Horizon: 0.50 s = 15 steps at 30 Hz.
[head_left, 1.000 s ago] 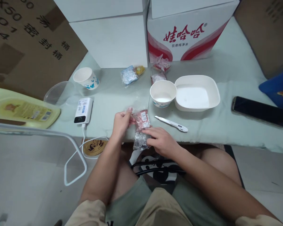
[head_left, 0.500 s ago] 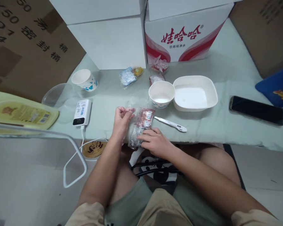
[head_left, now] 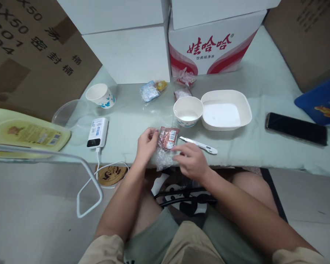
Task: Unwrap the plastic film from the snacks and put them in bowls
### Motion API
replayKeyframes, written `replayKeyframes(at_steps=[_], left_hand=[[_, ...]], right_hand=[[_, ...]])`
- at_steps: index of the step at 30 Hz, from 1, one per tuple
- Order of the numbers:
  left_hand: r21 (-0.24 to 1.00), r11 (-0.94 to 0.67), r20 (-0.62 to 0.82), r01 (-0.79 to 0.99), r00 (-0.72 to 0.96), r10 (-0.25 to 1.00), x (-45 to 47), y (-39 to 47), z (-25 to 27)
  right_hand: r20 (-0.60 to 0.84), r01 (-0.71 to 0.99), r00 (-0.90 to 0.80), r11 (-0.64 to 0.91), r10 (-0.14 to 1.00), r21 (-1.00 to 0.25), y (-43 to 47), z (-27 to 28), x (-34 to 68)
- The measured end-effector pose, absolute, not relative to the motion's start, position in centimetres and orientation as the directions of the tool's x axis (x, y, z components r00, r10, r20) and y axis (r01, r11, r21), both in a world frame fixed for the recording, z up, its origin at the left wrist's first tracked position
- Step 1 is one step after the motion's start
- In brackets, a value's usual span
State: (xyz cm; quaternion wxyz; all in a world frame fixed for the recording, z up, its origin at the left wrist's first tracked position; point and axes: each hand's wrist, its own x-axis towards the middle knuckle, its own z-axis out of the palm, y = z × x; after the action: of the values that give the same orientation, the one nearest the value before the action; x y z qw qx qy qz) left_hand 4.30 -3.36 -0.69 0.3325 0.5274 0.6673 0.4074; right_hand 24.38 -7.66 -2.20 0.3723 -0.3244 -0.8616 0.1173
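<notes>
Pinching a clear plastic sachet (head_left: pixel 166 145) of reddish contents at the table's (head_left: pixel 132 121) front edge, the left hand (head_left: pixel 146 143) grips its top corner; the right hand (head_left: pixel 191 160) clamps its lower end; a sharp tug might scatter contents near the paper bowl (head_left: pixel 188 111) and white tool (head_left: pixel 199 145).

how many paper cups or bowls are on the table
2. One paper cup stands at the far left, beyond the power bank; one paper bowl stands just left of the white tray. None seems hidden.

two paper bowls (head_left: pixel 188 111) (head_left: pixel 101 95), four snack packets (head_left: pixel 167 138) (head_left: pixel 150 91) (head_left: pixel 186 77) (head_left: pixel 182 93), one phone (head_left: pixel 295 128).
</notes>
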Motion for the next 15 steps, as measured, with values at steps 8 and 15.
replayKeyframes(at_steps=[8,15], left_hand=[[0.920,0.286,-0.323,-0.266,-0.107,0.940,5.2,-3.7,1.2],[0.816,0.405,-0.365,-0.412,0.175,0.914,5.9,-4.6,3.3]], right_hand=[[0.202,0.473,-0.160,0.255,0.966,-0.843,-6.4,-0.7,25.1],[-0.072,0.194,-0.239,-0.025,0.968,-0.981,-6.6,-0.7,23.8]])
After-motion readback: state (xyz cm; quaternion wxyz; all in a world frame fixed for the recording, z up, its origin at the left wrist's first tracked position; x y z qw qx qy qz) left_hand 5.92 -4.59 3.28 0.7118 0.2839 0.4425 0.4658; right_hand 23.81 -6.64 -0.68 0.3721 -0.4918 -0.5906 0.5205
